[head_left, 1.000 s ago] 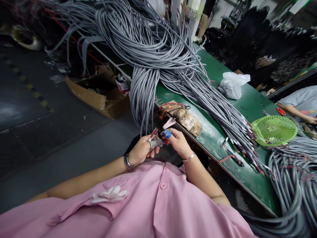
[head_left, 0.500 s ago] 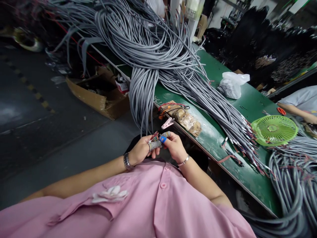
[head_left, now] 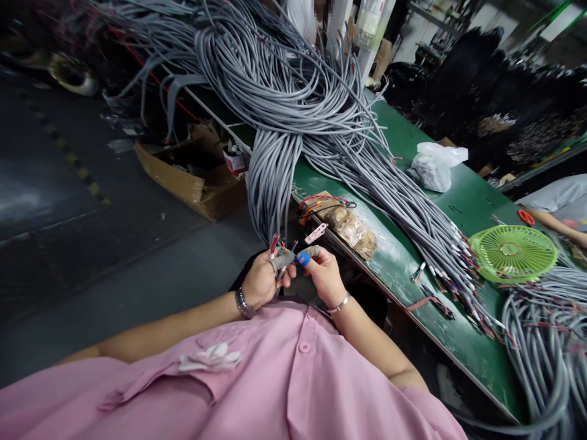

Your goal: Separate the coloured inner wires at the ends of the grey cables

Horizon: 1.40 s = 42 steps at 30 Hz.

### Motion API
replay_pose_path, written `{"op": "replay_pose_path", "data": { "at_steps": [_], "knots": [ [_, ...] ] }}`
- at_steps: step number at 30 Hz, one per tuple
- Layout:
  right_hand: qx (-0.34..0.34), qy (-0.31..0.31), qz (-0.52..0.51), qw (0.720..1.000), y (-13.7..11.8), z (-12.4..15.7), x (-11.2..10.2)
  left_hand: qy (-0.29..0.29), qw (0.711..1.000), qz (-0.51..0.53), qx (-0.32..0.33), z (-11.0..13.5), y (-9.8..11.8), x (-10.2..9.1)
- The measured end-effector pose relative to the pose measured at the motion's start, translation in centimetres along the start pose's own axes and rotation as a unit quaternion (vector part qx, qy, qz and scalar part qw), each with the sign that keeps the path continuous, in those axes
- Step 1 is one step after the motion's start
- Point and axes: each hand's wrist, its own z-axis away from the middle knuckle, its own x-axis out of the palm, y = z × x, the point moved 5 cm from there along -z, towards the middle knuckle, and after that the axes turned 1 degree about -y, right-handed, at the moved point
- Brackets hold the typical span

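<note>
My left hand (head_left: 262, 281) is closed on the end of a grey cable (head_left: 284, 258), whose thin red and dark wires (head_left: 277, 244) fan out above my fingers. My right hand (head_left: 324, 273) pinches at that same cable end; its thumb wears a blue fingertip cover (head_left: 302, 258) and a grey cover sits on a finger. Both hands hover in front of my pink shirt, just off the near edge of the green bench (head_left: 458, 330). A bundle of grey cables (head_left: 270, 177) hangs over the bench edge right behind my hands.
A large heap of grey cables (head_left: 284, 79) covers the bench's far end. A pink clip (head_left: 316, 233), a taped brown block (head_left: 351, 229), a white bag (head_left: 433, 165) and a green fan grille (head_left: 512, 252) lie on the bench. An open cardboard box (head_left: 192, 177) stands on the floor. Another person's arm (head_left: 557, 223) is at right.
My right hand has moved left toward the cable end and closed in on it. The wire tips now fan out higher above my left hand. The view has shifted slightly.
</note>
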Motion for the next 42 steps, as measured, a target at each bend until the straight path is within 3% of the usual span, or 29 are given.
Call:
{"op": "replay_pose_path", "data": {
  "at_steps": [5, 14, 21, 30, 33, 38, 42],
  "knots": [
    [-0.015, -0.023, 0.027, 0.999, -0.4, 0.1, 0.2, 0.015, 1.0, -0.009, 0.01, 0.0, 0.1, -0.3],
    [0.08, -0.034, 0.016, 0.996, 0.0, -1.1, 0.4, -0.011, 0.997, -0.072, 0.014, 0.3, -0.3, -0.4],
    [0.061, 0.02, -0.014, 0.998, 0.8, -0.6, 0.2, 0.02, 0.999, -0.037, 0.01, 0.3, 0.4, -0.4],
    [0.05, 0.013, -0.026, 0.998, 0.5, -0.4, 0.4, 0.022, 0.999, -0.025, 0.025, 0.2, 0.4, -0.5],
    [0.061, -0.004, -0.049, 0.997, 0.9, -0.4, 0.0, 0.02, 0.999, -0.026, 0.021, 0.2, 0.6, -0.6],
    [0.114, 0.02, -0.156, 0.981, 1.1, -1.6, -1.9, 0.03, 1.0, 0.006, -0.004, 0.2, 0.7, -0.6],
    [0.146, -0.058, -0.177, 0.971, 0.3, -2.9, -1.9, 0.002, 1.0, 0.02, -0.01, -0.1, 0.9, 0.3]
  ]
}}
